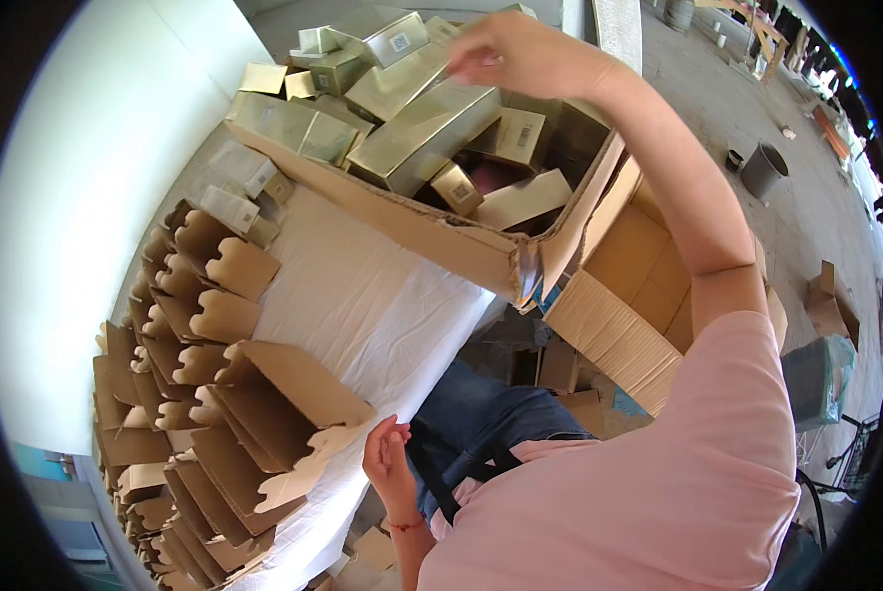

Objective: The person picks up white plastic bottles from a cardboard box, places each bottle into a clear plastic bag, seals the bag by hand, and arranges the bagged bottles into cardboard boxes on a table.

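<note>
My right hand (pixel 520 54) reaches over a large cardboard carton (pixel 402 222) packed with shiny gold boxes. Its fingers bend loosely downward, apart, and I see nothing in them. Just beneath lie a long gold box (pixel 426 138) and another gold box (pixel 402 79). Lower down, my left hand (pixel 390 465) hangs beside the edge of the white-covered table, fingers curled in, with no object showing in them. Closest to it is an open brown cardboard box (pixel 294 404) at the front of several rows of similar open boxes (pixel 195 364).
White cloth (pixel 353 305) covers the table between the carton and the brown boxes. Small clear-and-gold packs (pixel 229 207) sit left of the carton. An open carton (pixel 638 286) stands on the right. Farther off, a dark bucket (pixel 763 170) stands on the grey floor.
</note>
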A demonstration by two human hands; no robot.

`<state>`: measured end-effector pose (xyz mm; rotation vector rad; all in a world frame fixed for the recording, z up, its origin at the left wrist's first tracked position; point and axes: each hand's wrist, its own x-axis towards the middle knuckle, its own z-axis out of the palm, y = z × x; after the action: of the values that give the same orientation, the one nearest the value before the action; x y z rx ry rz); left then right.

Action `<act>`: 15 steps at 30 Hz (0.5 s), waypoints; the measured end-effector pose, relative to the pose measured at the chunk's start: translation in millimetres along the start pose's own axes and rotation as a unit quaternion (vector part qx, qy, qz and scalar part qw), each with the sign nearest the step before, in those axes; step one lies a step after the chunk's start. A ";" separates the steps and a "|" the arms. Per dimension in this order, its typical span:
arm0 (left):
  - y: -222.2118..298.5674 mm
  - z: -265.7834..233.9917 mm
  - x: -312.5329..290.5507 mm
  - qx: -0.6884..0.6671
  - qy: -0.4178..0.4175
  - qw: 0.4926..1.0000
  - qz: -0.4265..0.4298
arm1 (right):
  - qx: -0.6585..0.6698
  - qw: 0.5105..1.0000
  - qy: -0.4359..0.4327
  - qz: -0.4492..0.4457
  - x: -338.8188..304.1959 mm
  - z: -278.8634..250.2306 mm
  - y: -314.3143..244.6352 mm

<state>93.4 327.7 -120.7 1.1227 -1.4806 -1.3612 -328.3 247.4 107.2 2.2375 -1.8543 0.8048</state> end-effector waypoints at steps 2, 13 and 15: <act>-0.1 15.1 11.7 -0.003 -0.018 1.000 -0.008 | -0.079 0.982 -0.141 0.095 -20.7 -0.1 45.2; -2.3 53.4 31.6 0.006 -0.065 0.998 -0.017 | -0.024 0.936 -0.331 0.117 -42.1 66.4 56.0; -2.7 56.9 31.9 0.011 -0.065 0.998 -0.022 | -0.056 0.977 -0.193 0.070 -56.1 69.5 55.2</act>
<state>30.4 312.4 -128.3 1.1031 -1.5751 -1.4754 -364.2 254.2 8.8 2.3393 -2.1789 0.2823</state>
